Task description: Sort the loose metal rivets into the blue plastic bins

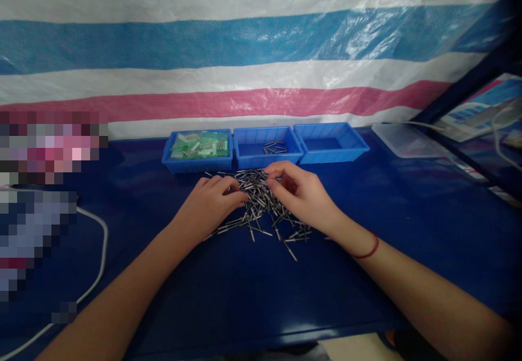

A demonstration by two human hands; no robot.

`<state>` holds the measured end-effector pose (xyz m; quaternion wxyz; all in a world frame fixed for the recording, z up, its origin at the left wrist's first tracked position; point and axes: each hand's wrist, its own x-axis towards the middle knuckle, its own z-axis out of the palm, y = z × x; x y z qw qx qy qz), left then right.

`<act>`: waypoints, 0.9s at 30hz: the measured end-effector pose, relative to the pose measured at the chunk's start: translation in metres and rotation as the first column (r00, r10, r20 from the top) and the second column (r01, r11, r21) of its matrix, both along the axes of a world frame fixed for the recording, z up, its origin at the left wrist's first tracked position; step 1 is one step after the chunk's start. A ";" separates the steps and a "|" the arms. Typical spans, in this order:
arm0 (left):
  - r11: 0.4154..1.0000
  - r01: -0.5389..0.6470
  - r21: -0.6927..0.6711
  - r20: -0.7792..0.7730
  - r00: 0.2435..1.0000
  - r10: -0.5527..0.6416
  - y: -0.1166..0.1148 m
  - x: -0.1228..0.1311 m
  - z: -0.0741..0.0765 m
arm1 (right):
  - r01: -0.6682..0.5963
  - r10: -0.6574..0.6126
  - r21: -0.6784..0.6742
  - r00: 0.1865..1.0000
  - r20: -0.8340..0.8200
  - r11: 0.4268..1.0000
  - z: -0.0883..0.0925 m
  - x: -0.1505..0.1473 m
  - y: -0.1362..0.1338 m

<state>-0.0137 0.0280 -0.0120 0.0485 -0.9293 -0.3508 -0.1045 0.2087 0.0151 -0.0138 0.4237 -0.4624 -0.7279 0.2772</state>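
A loose heap of thin silvery blind rivets (pixel 261 195) lies on the blue table, some scattered toward me. My left hand (pixel 218 200) reaches into the heap's left side, fingers curled and thumb near the index finger. At the upper right of the heap is my right hand (pixel 299 192), its thumb and index finger bent together in a loose pinch. Anything between the fingertips of either hand is too small to make out. Just behind the heap, a blue middle bin (pixel 267 161) holds a few rivets.
The left blue bin (pixel 198 165) contains a green plastic bag (pixel 199 144) with small pieces. A right blue bin (pixel 332 155) stands beside the middle one. Farther right lies a clear plastic lid (pixel 408 141). A white cable (pixel 104 241) curves along the left, and a striped sheet (pixel 244 40) hangs behind.
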 end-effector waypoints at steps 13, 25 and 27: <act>0.999 0.027 -0.037 0.055 0.998 -0.025 0.002 0.002 -0.001 | -0.003 0.002 0.031 0.999 0.033 1.000 0.002 -0.002 -0.002; 0.998 0.013 -0.056 0.044 0.999 -0.010 0.000 0.002 0.003 | -0.009 0.006 0.040 0.998 0.067 0.999 0.000 -0.002 -0.003; 0.999 0.002 -0.044 0.036 0.999 0.000 -0.001 0.004 0.003 | -0.014 0.011 0.041 0.998 0.069 0.999 -0.001 -0.003 -0.003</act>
